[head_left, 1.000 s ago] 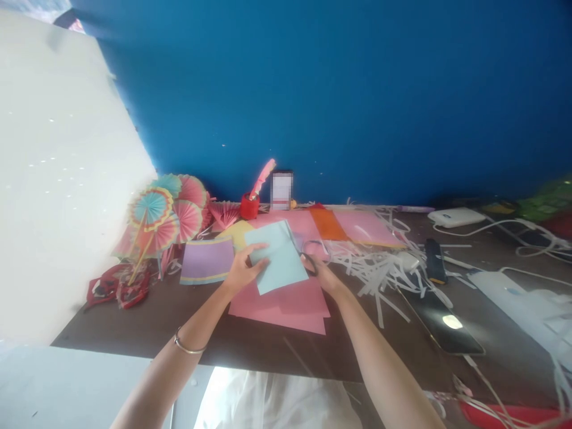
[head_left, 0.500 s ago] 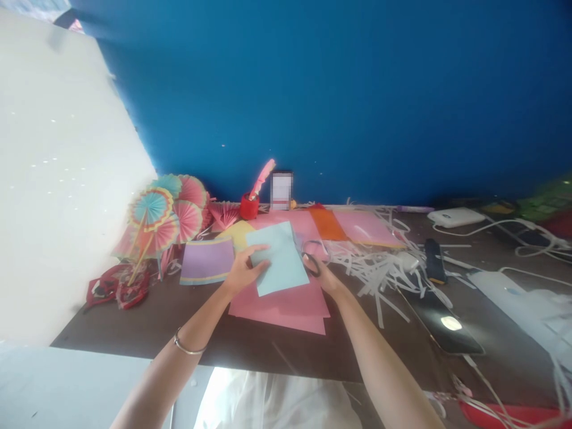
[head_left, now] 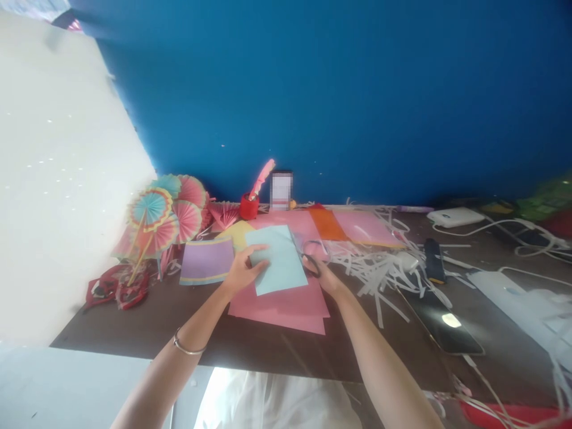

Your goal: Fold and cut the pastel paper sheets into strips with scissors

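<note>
A light blue sheet of paper (head_left: 283, 265) sits above the pink sheets (head_left: 277, 313) in front of me. My left hand (head_left: 242, 269) grips its left edge, thumb and fingers lying over the top face. At the sheet's right edge, my right hand (head_left: 326, 277) is closed on scissors, whose dark handle (head_left: 311, 266) shows at the fingers. The blades are hard to make out, so I cannot tell if they touch the paper. Left of my left hand lies a purple sheet (head_left: 207, 261) with yellow and blue borders; a yellow sheet (head_left: 238, 231) pokes out behind.
Pleated paper fans (head_left: 152, 208) stand at the left near red-rimmed glasses (head_left: 129, 289). A red cup (head_left: 249, 207) is against the blue wall (head_left: 335, 107). White paper strips (head_left: 379, 271), a phone (head_left: 442, 322), a power bank (head_left: 456, 217) and cables cover the right side.
The blue sheet has turned slightly, its top edge dropping a little. Both hands stay almost where they were, the left still on the sheet and the right on the scissors.
</note>
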`<state>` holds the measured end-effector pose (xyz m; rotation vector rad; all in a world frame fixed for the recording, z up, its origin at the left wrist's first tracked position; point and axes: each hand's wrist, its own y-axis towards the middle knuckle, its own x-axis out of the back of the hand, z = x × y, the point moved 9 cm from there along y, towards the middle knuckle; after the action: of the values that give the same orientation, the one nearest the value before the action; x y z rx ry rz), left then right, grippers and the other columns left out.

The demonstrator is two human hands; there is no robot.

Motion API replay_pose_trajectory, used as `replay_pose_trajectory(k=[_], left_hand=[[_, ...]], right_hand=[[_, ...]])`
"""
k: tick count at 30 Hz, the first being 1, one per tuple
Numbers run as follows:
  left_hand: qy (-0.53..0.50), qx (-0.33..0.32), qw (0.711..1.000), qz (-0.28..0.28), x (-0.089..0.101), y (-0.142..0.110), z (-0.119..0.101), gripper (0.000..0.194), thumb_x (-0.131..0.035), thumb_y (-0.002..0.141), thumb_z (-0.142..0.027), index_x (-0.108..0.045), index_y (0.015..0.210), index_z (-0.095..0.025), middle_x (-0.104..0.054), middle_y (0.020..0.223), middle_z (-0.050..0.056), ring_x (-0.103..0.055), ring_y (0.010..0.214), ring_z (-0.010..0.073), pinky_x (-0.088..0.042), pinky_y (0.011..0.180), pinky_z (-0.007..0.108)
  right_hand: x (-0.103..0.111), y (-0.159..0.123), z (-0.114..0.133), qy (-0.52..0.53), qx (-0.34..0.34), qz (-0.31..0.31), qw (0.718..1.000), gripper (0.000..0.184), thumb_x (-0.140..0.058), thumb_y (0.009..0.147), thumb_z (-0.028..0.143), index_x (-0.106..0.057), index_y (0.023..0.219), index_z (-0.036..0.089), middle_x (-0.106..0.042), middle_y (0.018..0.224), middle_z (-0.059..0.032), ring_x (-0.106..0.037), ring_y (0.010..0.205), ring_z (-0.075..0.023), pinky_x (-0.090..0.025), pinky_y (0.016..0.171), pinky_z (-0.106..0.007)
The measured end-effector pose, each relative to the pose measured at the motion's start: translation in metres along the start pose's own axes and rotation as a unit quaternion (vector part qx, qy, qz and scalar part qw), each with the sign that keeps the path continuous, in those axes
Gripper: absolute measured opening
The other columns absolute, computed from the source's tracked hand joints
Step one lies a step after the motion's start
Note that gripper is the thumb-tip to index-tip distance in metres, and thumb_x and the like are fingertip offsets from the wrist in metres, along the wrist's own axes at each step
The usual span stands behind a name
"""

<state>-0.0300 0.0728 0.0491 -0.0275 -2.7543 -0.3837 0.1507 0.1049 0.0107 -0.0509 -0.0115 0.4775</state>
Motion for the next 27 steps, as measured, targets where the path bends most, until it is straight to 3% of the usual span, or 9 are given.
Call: replay_pose_trajectory(k=[5,11,19,24,27], left_hand=[[0.004,-0.001,1.0,0.001,0.0,0.0,0.002,0.037,-0.059,0.076,-0.039,-0.059,0.108,-0.02,-0.061,0.11,0.007,-0.058,0.077,0.0152,-0.045,0.06,0.024],[0.018,-0.016,1.0,-0.002,0.001,0.001,-0.003,0.033,-0.059,0.077,-0.037,-0.06,0.106,-0.021,-0.062,0.111,0.007,-0.058,0.093,0.0185,-0.046,0.074,0.027],[0.027,-0.014,1.0,-0.002,0.001,0.0,-0.002,0.035,-0.058,0.077,-0.038,-0.059,0.108,-0.021,-0.064,0.105,0.006,-0.06,0.086,0.0187,-0.048,0.067,0.027],[0.034,-0.011,0.999,-0.002,0.002,0.0,-0.002,0.035,-0.058,0.077,-0.039,-0.059,0.108,-0.022,-0.064,0.105,0.006,-0.06,0.077,0.0165,-0.047,0.062,0.026],[0.039,-0.017,0.999,-0.005,0.003,0.0,-0.003,0.034,-0.058,0.077,-0.038,-0.059,0.107,-0.021,-0.063,0.107,0.006,-0.06,0.084,0.018,-0.047,0.066,0.027]], right_hand=[[0.004,0.0,-0.006,-0.004,-0.012,-0.014,1.0,0.041,-0.054,0.072,0.062,-0.066,0.081,0.024,-0.068,0.074,-0.0009,-0.061,0.082,-0.0238,-0.047,0.081,-0.038],[0.006,0.002,-0.005,0.021,0.004,-0.023,1.0,0.045,-0.054,0.069,0.064,-0.067,0.082,0.022,-0.068,0.073,-0.0018,-0.062,0.082,-0.0244,-0.049,0.076,-0.036],[0.006,-0.001,0.0,-0.008,0.01,-0.031,0.999,0.044,-0.052,0.071,0.064,-0.064,0.065,0.023,-0.063,0.06,0.0001,-0.059,0.065,-0.0201,-0.048,0.066,-0.03],[0.006,0.0,0.002,-0.015,0.011,-0.035,0.999,0.045,-0.048,0.073,0.065,-0.063,0.064,0.023,-0.061,0.057,-0.0012,-0.059,0.067,-0.0208,-0.046,0.063,-0.03],[0.006,0.0,0.004,-0.024,0.016,-0.038,0.999,0.046,-0.048,0.073,0.065,-0.062,0.064,0.022,-0.06,0.056,-0.0014,-0.058,0.066,-0.0203,-0.045,0.062,-0.03]])
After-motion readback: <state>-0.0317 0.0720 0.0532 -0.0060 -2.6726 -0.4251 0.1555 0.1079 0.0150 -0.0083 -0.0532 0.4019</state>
